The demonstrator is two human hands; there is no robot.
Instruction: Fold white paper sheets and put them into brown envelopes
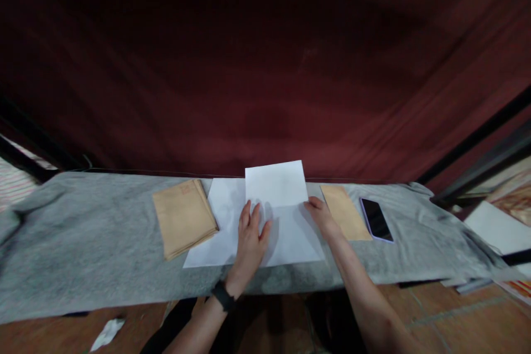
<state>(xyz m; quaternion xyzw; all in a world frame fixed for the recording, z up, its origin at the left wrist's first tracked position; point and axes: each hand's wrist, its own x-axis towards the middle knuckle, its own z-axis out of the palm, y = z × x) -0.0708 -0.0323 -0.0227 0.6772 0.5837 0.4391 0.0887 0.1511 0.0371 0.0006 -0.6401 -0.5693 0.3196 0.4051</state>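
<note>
A white sheet of paper [286, 215] lies on the grey cloth [83, 254], its far half lifted and bent toward me. My left hand [251, 238] rests flat on the sheet's near left part, fingers stretched out. My right hand [319, 213] grips the sheet's right edge at the bend. A second white sheet [219, 221] lies beneath, sticking out to the left. A black band is on my left wrist.
A stack of tan envelopes [182, 215] lies left of the sheets. A single tan envelope [344, 210] and a dark phone [376, 219] lie to the right. A dark red curtain [265, 66] hangs behind. More papers [498, 229] are at far right.
</note>
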